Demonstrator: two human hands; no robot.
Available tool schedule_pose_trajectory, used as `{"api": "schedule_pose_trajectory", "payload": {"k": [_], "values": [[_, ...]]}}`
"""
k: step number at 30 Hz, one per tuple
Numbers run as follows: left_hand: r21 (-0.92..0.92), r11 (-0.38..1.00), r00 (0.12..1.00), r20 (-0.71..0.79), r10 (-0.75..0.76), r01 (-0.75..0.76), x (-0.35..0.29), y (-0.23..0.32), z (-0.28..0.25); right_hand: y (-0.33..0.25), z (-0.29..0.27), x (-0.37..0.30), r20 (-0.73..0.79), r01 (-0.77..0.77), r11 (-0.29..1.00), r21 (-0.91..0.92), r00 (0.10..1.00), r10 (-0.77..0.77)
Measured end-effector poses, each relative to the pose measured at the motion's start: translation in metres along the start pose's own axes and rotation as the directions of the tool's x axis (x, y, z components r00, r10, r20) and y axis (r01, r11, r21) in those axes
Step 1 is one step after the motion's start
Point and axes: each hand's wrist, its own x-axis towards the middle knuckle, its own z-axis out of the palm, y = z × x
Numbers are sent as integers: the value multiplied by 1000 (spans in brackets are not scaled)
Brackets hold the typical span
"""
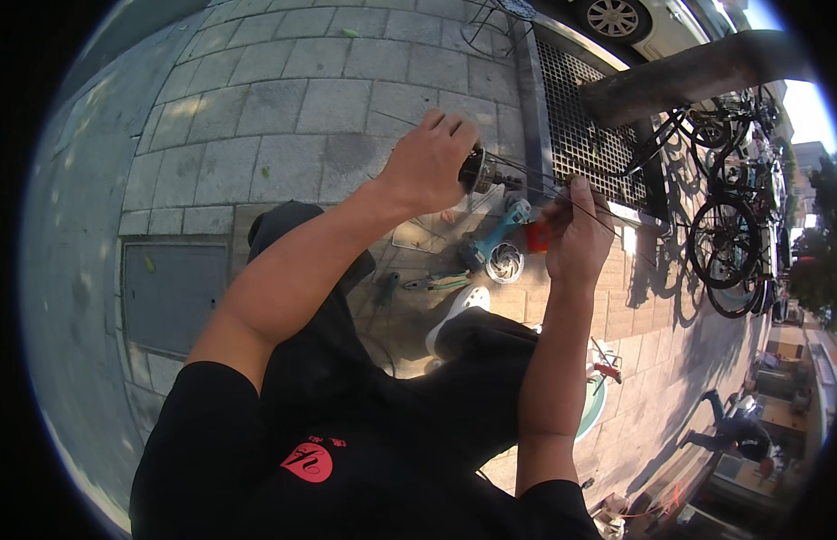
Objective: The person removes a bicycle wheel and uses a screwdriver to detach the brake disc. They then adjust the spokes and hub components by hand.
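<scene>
My left hand (429, 164) is closed around a dark bicycle wheel hub (477, 171), fingers curled over its far side. Thin metal spokes (526, 171) reach from the hub toward the right. My right hand (582, 236) pinches the spokes with the thumb raised; its fingertips are partly hidden. On the paving below the hands lies a teal cordless power tool (490, 236), with a silver brake disc (505, 263) beside it. A red object (536, 238) sits close to my right hand, its kind unclear. Green-handled pliers (439, 282) rest nearer to me.
My white shoe (456, 317) is near the pliers. A pale green basin (593, 405) stands by my right forearm. A tree trunk (688, 81) leans over a metal grate (585, 117). Parked bicycles (729, 238) and a bent-over person (733, 430) are at the right.
</scene>
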Motion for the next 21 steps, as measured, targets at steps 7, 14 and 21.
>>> {"api": "schedule_pose_trajectory", "payload": {"k": [7,14,21], "values": [[-244,966,995,66,-70,84,4,2,-1,-4,1,14,1,-266,962,63,964,266],[-230,973,1000,28,1,5,6,-1,-3,-21,0,7,-56,98,994,43,994,-96],[-294,956,993,114,36,-1,3,1,-3,-33,-9,0,224,197,977,-85,959,-174]]}}
